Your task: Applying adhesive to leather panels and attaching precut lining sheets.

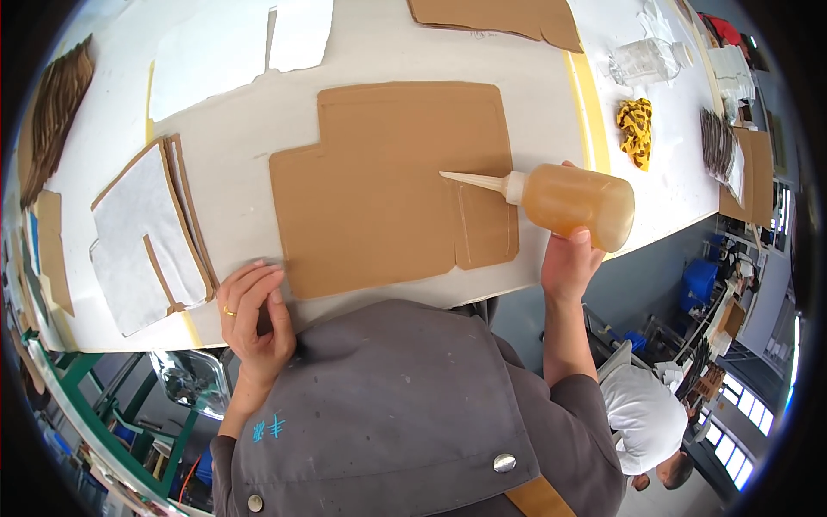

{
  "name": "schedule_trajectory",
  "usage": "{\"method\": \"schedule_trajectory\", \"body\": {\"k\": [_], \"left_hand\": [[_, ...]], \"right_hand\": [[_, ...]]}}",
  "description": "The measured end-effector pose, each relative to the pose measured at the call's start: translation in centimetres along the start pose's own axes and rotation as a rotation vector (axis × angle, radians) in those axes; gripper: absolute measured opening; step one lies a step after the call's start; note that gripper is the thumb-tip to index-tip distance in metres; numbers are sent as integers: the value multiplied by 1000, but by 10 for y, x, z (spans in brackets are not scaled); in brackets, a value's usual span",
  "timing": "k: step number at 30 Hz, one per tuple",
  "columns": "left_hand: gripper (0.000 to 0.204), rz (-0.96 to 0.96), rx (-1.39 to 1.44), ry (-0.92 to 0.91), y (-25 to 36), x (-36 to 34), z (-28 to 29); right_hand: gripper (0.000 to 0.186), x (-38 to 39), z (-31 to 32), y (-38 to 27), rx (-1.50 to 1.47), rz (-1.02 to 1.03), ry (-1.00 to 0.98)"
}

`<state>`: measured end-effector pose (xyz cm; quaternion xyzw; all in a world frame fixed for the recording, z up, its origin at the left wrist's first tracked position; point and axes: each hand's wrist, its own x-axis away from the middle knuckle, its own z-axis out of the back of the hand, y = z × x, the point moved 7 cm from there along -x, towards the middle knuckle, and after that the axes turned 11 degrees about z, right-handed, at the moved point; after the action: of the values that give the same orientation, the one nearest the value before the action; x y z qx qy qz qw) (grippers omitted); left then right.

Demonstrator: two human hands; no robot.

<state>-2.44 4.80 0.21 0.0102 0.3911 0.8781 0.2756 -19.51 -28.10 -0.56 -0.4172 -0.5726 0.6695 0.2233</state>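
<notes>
Worktop (388, 67): pale surface, yellow strips across it; carries everything below.
Brown panel (379, 189): flat, middle of worktop, near the apron; corner notched out far left, slit running in from the near edge.
White sheets (233, 56): far left, well apart from panel.
White-faced pieces (138, 224): overlapping, left of panel, brown edges showing.
Bottle (586, 202): clear, amber liquid inside, tipped over on its side above panel's right edge, pointing left.
Left hand (257, 310): fingers loosely curled, thumb close to forefinger, nothing visibly held; just beside panel's near-left edge, contact can't tell.
Right hand (571, 258): wrapped round bottle, part-open to its girth, thumb on near side.
Marked strip (489, 228): panel section right of slit, pale thin lines on it. My read: step in hand is running liquid along these lines.
Clear jar (646, 62): far right, on its side.
Yellow cloth (635, 133): dark-spotted, crumpled, right of panel.
Nozzle (475, 180): tip by slit's inner end, touch can't tell. Next move calls for steady tip, light squeeze, panel kept flat.
</notes>
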Motion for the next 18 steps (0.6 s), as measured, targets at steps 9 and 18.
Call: {"method": "schedule_trajectory", "body": {"k": [9, 18], "left_hand": [[25, -3, 19, 57, -1, -1, 0], [27, -62, -9, 93, 0, 0, 3]], "right_hand": [[88, 14, 25, -3, 55, 0, -136], [94, 82, 28, -14, 43, 58, 42]]}}
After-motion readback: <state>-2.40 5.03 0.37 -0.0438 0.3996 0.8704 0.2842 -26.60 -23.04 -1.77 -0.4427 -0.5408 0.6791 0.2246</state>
